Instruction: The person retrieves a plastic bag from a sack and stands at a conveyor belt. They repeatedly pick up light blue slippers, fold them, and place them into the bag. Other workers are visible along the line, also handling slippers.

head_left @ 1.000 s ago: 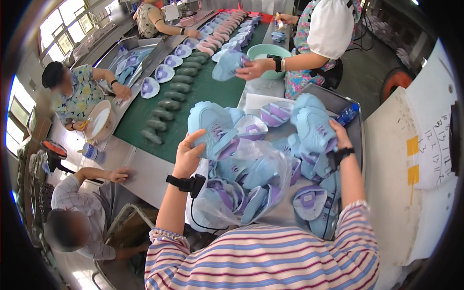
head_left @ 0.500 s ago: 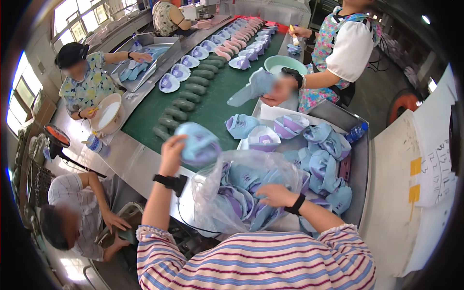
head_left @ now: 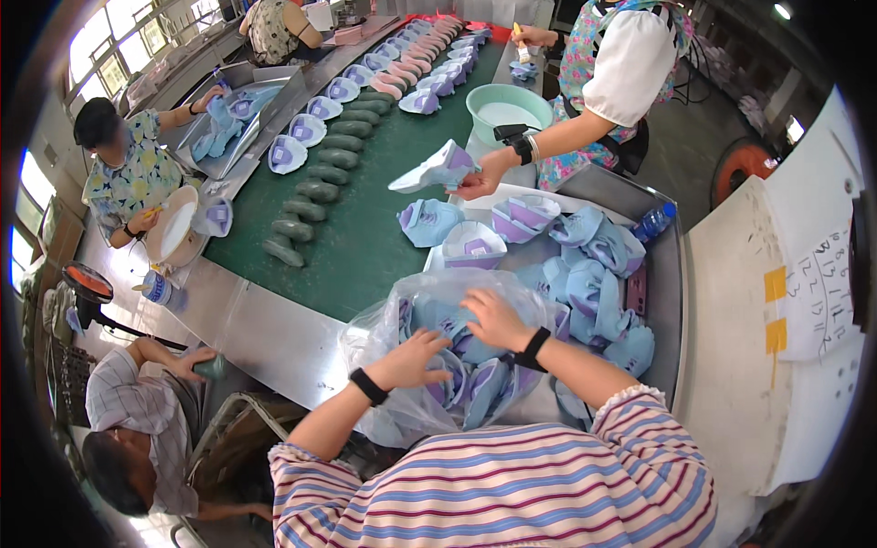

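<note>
A clear plastic bag (head_left: 367, 331) full of light blue and purple shoe uppers (head_left: 486, 388) stands open in front of me. My left hand (head_left: 413, 362) is at the bag's left side, fingers apart and holding nothing. Over the far part of the bag's mouth, my right hand (head_left: 498, 320) has its fingers spread, also with no upper in it. Whether either hand touches the plastic is hard to tell. More loose uppers (head_left: 598, 297) are heaped to the right of the bag, and a pale upper (head_left: 473, 247) sits just beyond it.
A green conveyor belt (head_left: 365, 242) carries rows of dark green shoe lasts (head_left: 315, 190), pink lasts and uppers. At right, a co-worker holds an upper (head_left: 440, 170) and a brush (head_left: 522, 46) near a green basin (head_left: 480, 105). Other co-workers sit at left, one by a tub (head_left: 174, 228).
The upper that my left hand held has left it, and that hand has come down to the bag. My right hand has moved up and left. An upper now shows beside the left tub.
</note>
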The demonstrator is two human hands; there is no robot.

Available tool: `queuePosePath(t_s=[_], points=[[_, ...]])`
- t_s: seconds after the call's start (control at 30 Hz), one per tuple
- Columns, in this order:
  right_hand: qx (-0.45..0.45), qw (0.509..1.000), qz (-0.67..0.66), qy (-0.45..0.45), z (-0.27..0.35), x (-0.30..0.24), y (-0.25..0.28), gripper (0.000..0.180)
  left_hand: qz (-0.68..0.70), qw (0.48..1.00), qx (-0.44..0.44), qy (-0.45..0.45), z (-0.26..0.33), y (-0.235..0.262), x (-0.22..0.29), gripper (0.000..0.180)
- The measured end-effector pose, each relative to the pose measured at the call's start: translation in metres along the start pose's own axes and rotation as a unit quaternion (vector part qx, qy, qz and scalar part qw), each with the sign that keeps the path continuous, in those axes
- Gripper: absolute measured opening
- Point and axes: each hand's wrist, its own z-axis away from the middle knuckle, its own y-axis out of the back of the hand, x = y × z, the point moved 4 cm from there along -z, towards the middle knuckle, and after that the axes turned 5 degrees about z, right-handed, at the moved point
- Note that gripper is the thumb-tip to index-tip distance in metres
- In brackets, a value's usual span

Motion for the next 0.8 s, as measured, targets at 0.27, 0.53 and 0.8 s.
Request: queuePosePath(t_s=[0.27,0.53,0.8], points=[[-0.245,0.963,0.109,0.021,0.034,0.046,-0.034,0.026,0.002,0.978,-0.010,0.209,0.017,-0.007,-0.043,0.052],[-0.220,0.976,-0.005,-0.009,0.034,0.026,-0.016,0.031,0.229,0.897,0.116,0.359,0.008,0.045,-0.071,0.045],[-0.253,0.958,-0.139,0.007,-0.007,-0.027,-0.018,0.041,0.055,0.964,0.121,0.232,0.006,0.020,-0.129,0.050]])
